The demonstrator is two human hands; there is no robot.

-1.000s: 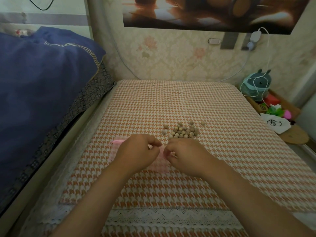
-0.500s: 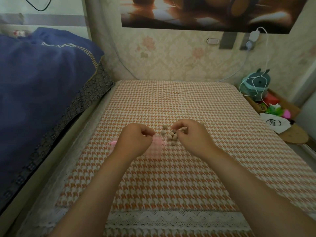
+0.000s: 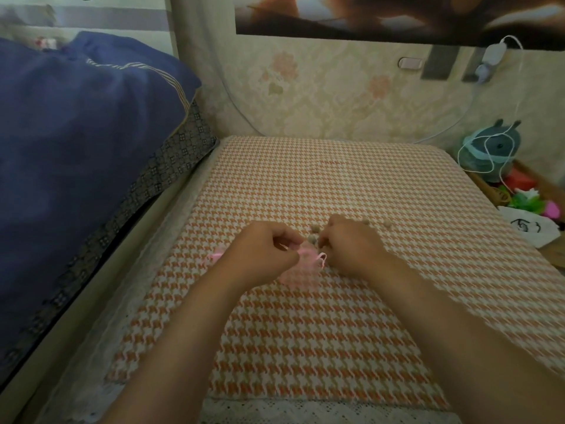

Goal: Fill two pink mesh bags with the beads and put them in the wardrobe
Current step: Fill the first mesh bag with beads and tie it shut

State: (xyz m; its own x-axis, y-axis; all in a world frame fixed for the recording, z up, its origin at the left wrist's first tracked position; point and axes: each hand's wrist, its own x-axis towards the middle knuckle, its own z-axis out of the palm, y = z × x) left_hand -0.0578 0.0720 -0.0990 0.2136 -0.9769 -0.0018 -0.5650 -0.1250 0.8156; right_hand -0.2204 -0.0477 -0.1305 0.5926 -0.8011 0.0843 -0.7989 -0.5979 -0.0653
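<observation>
The left hand (image 3: 266, 252) and the right hand (image 3: 351, 250) sit close together, not touching, on the orange-and-white houndstooth woven mat (image 3: 305, 347). The small pink mesh drawstring bag (image 3: 301, 269) lies flat in the gap between them. Its long axis runs away from the person, with the closed bottom back between the two wrists and the gathered mouth forward at the fingertips. A pink ribbon loop (image 3: 321, 259) lies on the right hand's side. The left hand's fingers are curled and pinch the mouth edge, so that hand has the bag. The small round tan beads (image 3: 313, 238) lie just beyond the mouth, mostly under and ahead of the right hand, with a few strays farther out past its knuckles. The right hand is the nearer one to the beads. Its fingers are curled down over them, but whether any bead is pinched is hidden. The coming move looks short: from the beads back and inward to the mouth, provided the left hand holds that mouth open toward the right. A second piece of pink mesh with a ribbon (image 3: 217, 255) shows just outside the left hand, partly hidden by it. It is probably the other bag.
</observation>
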